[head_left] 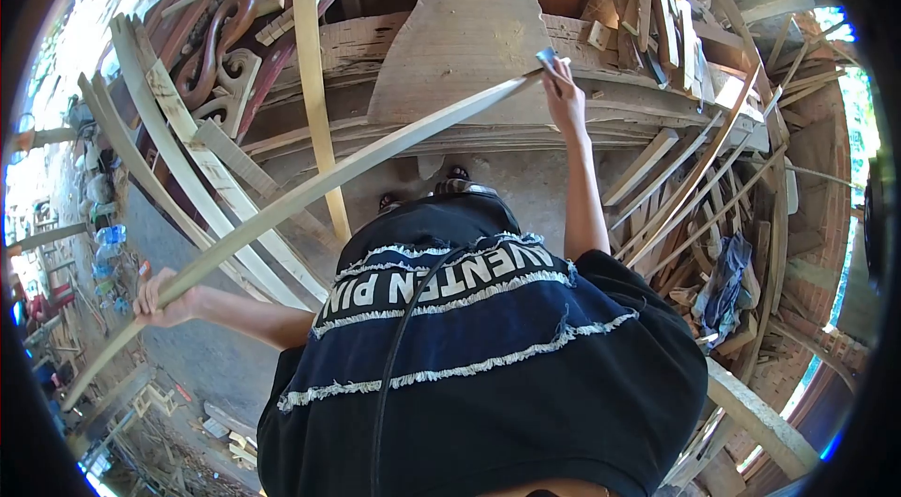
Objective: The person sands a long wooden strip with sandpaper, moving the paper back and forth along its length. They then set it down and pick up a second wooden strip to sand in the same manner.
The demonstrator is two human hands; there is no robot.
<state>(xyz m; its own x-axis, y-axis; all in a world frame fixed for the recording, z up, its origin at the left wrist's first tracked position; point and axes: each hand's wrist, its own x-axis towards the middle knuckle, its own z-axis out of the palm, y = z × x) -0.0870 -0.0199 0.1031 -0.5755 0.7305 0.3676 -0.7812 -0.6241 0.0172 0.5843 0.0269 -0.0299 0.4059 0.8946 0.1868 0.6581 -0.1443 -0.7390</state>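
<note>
A long, pale wooden strip (375, 152) runs slantwise across the view, from the lower left up to the wide board. My left hand (167, 298) is closed around its lower part, with the end sticking out beyond the fist. At the upper end, my right hand (563, 89) pinches a small blue-grey flat piece (546, 56), whose exact kind I cannot tell. The fingers are right at the strip's tip, over the edge of the wide wooden board (460, 37). A dark chip lies farther back on that board.
Another flat strip (312, 75) leans against the stacked planks left of the board. Long timbers (178, 150) stand at the left, beside carved wooden scrollwork (214, 46). Offcuts (657, 18) and leaning sticks crowd the right, near a bundled dark cloth (727, 281). Plastic bottles (108, 253) stand far left.
</note>
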